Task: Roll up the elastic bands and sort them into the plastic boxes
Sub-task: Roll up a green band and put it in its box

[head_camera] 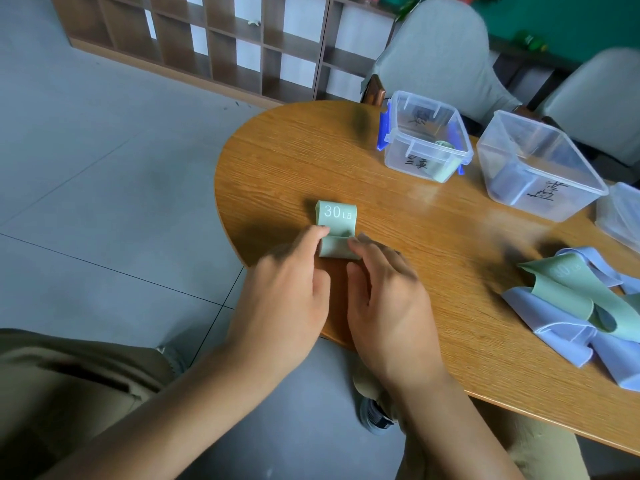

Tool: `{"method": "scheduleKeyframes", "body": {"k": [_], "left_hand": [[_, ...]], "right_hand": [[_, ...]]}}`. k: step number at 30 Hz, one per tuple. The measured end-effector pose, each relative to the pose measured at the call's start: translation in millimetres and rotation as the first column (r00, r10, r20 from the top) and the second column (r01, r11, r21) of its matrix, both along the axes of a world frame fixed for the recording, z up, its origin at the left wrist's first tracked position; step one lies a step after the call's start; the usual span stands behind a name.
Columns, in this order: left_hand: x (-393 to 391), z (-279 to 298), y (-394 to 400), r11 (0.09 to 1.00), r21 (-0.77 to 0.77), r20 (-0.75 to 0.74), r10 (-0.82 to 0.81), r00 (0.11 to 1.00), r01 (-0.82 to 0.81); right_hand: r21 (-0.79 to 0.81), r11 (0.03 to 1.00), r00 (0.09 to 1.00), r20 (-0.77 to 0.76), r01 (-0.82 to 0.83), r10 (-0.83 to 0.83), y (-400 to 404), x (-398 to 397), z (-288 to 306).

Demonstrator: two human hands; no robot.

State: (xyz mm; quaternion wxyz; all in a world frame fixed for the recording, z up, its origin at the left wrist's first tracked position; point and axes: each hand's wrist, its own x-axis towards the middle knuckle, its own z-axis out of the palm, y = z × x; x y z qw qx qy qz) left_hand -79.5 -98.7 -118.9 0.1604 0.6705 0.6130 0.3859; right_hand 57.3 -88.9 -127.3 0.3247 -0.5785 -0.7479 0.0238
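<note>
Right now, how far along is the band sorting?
Done: one rolled green band sits in the clip-lid box. In hand: both hands, left and right, are rolling a green 30 LB band on the table. Left: the pile of blue and green bands; the blue-labelled box looks empty.

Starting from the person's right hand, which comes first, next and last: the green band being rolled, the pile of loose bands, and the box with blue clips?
From the right hand:
1. Green band, at its fingertips, straight ahead.
2. Pile of loose bands, off to the right.
3. Box with blue clips, farther back on the table.
</note>
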Motion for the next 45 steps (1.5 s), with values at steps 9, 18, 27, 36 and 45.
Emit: {"method": "scheduleKeyframes", "body": {"k": [9,18,27,36,45], "left_hand": [[1,-13,7,0.989,0.144,-0.212,-0.001,0.977,0.032],[-7,-12,14,0.998,0.041,-0.377,0.051,0.925,-0.038],[-13,-9,27,0.999,-0.002,-0.359,0.03,0.933,-0.033],[-22,-14,34,1.0,0.021,-0.246,0.018,0.969,-0.013],[-37,-18,48,0.987,0.115,-0.078,0.121,0.99,-0.112]], "right_hand": [[-0.066,0.998,0.998,0.067,0.0,0.005,17,-1,-3],[0.049,0.999,0.999,0.038,0.009,-0.011,12,-5,0],[0.097,0.995,0.998,0.049,-0.033,0.029,3,-7,3],[0.06,0.994,0.99,0.116,-0.087,0.08,12,-7,-1],[0.012,0.993,0.979,0.168,-0.119,0.115,36,-4,-1]]}}
